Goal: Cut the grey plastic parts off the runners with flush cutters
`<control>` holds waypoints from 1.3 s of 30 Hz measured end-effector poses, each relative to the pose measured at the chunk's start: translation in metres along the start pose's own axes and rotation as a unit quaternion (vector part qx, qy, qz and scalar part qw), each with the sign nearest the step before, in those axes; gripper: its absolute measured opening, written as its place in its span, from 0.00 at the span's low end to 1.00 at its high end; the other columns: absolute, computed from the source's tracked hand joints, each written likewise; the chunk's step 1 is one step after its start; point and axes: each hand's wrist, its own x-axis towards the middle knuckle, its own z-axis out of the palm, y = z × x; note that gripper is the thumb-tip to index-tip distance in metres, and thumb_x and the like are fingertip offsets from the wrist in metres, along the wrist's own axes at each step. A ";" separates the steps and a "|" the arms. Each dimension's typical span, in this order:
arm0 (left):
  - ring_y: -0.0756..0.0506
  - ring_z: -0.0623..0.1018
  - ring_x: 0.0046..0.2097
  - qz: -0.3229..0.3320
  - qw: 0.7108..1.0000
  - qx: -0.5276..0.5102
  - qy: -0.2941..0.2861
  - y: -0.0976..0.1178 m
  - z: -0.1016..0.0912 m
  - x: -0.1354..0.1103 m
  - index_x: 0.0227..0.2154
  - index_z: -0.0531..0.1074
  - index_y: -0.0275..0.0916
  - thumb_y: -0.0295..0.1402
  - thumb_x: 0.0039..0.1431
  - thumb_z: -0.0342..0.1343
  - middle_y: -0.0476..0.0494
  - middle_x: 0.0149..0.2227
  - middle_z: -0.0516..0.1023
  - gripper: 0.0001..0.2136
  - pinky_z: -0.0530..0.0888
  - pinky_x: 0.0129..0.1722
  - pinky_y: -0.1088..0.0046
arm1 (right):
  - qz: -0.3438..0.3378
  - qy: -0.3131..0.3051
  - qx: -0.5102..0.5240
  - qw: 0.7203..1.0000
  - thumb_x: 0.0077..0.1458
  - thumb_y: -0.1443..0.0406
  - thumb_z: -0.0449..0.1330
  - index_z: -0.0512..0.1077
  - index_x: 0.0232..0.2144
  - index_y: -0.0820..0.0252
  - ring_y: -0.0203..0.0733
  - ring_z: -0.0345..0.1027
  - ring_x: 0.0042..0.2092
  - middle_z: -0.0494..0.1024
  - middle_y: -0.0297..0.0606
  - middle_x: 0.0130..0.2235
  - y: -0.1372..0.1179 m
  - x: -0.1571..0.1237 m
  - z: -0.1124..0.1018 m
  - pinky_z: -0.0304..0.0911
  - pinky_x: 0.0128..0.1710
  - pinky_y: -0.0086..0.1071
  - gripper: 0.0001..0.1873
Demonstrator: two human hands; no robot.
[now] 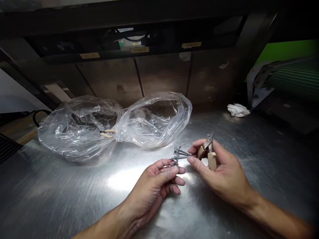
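My left hand point(159, 181) pinches one end of a small grey plastic sprue point(179, 153) with thin branching rods, held just above the steel table point(74, 192). My right hand point(219, 172) is closed round a small cutter with beige handles point(208, 154); its thumb and forefinger also touch the other end of the sprue. Behind the hands lie two clear plastic bags. The left bag point(77, 127) holds dark sprue pieces and beige-handled items. The right bag point(154, 119) holds small grey parts.
A crumpled white cloth point(238, 110) lies at the back right of the table. A dark shelf frame with yellow labels point(139, 49) runs overhead. A green conveyor-like machine point(286, 76) stands at the right. Dark cables and a grille sit at the far left.
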 end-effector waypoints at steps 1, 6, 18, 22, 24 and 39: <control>0.52 0.78 0.30 0.005 1.000 -0.006 0.008 0.001 0.000 0.000 0.37 0.74 0.32 0.23 0.57 0.63 0.39 0.36 0.81 0.06 0.76 0.28 0.80 | -0.044 -0.005 -0.028 0.999 0.58 0.66 0.64 0.71 0.45 0.57 0.34 0.73 0.37 0.77 0.34 0.38 0.002 0.001 -0.005 0.69 0.38 0.25 0.12; 0.51 0.79 0.31 0.026 0.999 -0.002 0.043 0.006 0.002 0.000 0.38 0.77 0.31 0.23 0.55 0.65 0.41 0.33 0.81 0.08 0.77 0.30 0.80 | -0.182 -0.081 -0.066 0.978 0.58 0.70 0.63 0.70 0.53 0.59 0.36 0.73 0.41 0.77 0.38 0.42 0.003 0.007 -0.028 0.69 0.41 0.28 0.20; 0.51 0.80 0.32 0.036 0.997 -0.020 0.058 0.003 -0.003 0.003 0.43 0.79 0.30 0.23 0.57 0.63 0.40 0.33 0.82 0.10 0.79 0.34 0.78 | -0.078 -0.288 -0.151 0.943 0.61 0.64 0.58 0.72 0.44 0.50 0.39 0.74 0.38 0.79 0.32 0.40 0.003 0.001 -0.026 0.68 0.37 0.33 0.09; 0.51 0.80 0.31 0.039 0.997 -0.021 0.059 0.004 -0.003 0.004 0.39 0.78 0.32 0.23 0.56 0.64 0.43 0.31 0.81 0.08 0.79 0.32 0.79 | -0.061 -0.290 -0.159 0.942 0.60 0.63 0.58 0.71 0.50 0.50 0.40 0.73 0.39 0.78 0.32 0.40 0.005 0.001 -0.025 0.67 0.40 0.35 0.15; 0.51 0.80 0.30 0.038 0.998 -0.016 0.057 0.004 -0.002 0.004 0.37 0.77 0.32 0.23 0.56 0.64 0.43 0.30 0.81 0.06 0.79 0.32 0.79 | -0.054 -0.294 -0.164 0.940 0.59 0.64 0.58 0.71 0.49 0.51 0.41 0.73 0.40 0.78 0.32 0.39 0.004 0.000 -0.024 0.66 0.39 0.35 0.15; 0.51 0.80 0.30 0.047 0.998 -0.021 0.037 0.007 -0.003 0.002 0.37 0.77 0.31 0.25 0.55 0.66 0.43 0.29 0.80 0.07 0.78 0.33 0.78 | -0.067 -0.262 -0.140 0.952 0.59 0.67 0.58 0.72 0.52 0.56 0.40 0.71 0.39 0.77 0.36 0.39 0.006 0.000 -0.018 0.66 0.39 0.35 0.18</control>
